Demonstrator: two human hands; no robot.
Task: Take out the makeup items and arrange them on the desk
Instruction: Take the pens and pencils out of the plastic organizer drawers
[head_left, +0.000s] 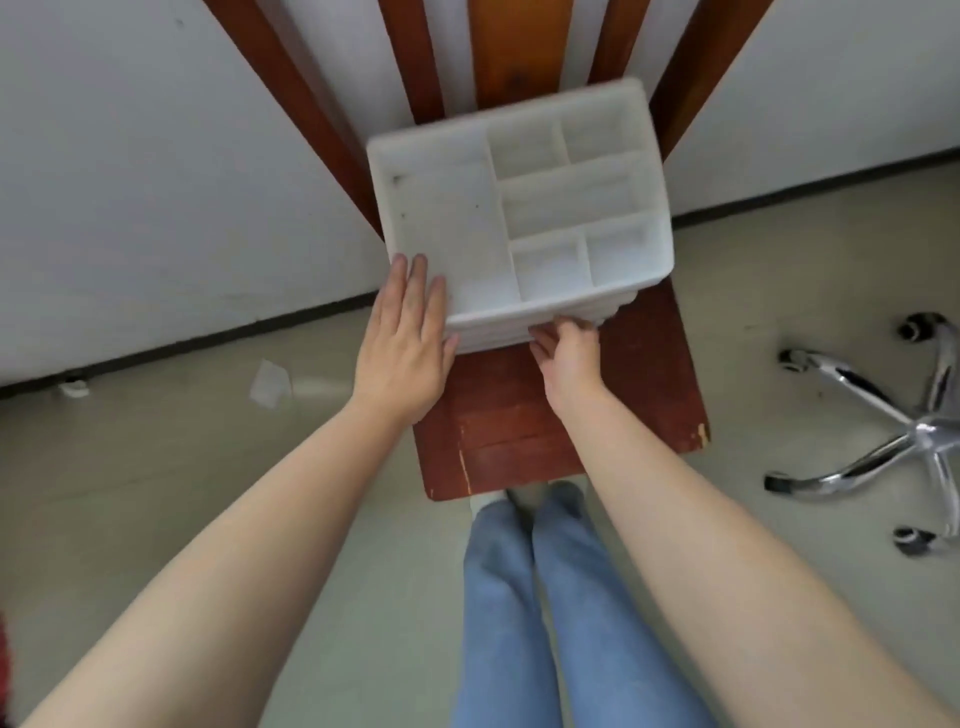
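A white organizer (519, 218) sits on a red-brown wooden chair (561, 415), toward its 12 o'clock edge. The left hand (402, 338), grip wide, lies flat against its 7 o'clock corner. The right hand (566, 353) pinches its front edge. Bare seat lies at 6 o'clock.

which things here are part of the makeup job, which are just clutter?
Job:
white organizer, compartments look empty
left hand, flat on its near left corner
right hand, fingers at its front edge
wooden chair it stands on

Lying about:
chrome chair base
paper scrap on floor
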